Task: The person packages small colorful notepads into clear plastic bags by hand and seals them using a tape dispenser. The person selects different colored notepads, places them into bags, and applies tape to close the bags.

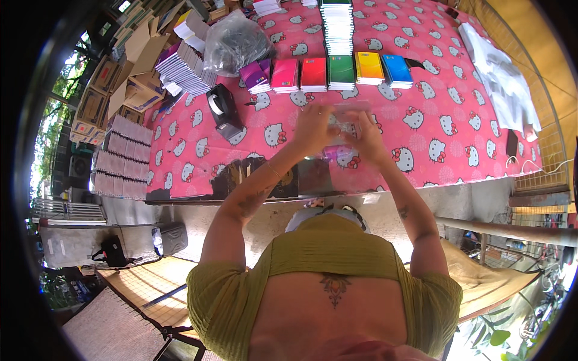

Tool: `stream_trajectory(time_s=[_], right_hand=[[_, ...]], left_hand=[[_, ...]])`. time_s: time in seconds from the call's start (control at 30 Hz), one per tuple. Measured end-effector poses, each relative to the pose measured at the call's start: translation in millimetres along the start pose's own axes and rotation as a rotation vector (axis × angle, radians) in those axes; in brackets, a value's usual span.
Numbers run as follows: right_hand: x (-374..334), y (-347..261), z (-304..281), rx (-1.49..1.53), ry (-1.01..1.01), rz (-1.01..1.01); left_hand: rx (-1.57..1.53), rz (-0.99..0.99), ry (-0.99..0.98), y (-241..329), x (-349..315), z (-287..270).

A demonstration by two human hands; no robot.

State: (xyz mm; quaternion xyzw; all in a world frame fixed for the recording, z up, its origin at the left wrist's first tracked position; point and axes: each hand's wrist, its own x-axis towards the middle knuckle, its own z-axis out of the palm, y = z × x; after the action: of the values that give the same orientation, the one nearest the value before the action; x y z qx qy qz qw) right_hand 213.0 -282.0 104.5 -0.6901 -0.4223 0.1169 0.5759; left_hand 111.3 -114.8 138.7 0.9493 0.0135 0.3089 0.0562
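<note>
My left hand [313,129] and my right hand [366,138] are close together above the table, fingers bent inward. Between them is a piece of clear plastic, apparently a bag [337,151], which both hands seem to pinch; its outline is hard to make out against the cloth. Just beyond my hands stands a row of small spiral notebooks: purple [255,76], pink [285,74], red [313,73], green [341,71], yellow [368,66] and blue [397,70]. To the left of my left hand stands a black tape dispenser [224,114].
A pink patterned cloth [415,144] covers the table. At the back left are a crumpled clear plastic bag [238,45], stacked notebooks [186,69] and an opened cardboard box [141,78]. More stacks [122,157] sit at the left edge. White plastic sheets [503,81] lie far right.
</note>
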Motion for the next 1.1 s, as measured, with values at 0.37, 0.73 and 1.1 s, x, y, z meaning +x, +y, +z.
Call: stream_trajectory(time_s=[0.37,0.73,1.1], right_hand=[[-0.8,16.1,13.9,0.254,0.076,0.219],[0.0,23.0,17.3,0.248,0.034,0.287],[-3.0,14.5,18.4,0.282,0.07,0.215]], left_hand=[[0.21,-1.054,0.316,-217.0,-129.0,-36.4],[-1.284,-1.378,0.829,-239.4,-220.7,-17.0],[-0.37,0.183,-0.5,-63.9,46.4,-54.8]])
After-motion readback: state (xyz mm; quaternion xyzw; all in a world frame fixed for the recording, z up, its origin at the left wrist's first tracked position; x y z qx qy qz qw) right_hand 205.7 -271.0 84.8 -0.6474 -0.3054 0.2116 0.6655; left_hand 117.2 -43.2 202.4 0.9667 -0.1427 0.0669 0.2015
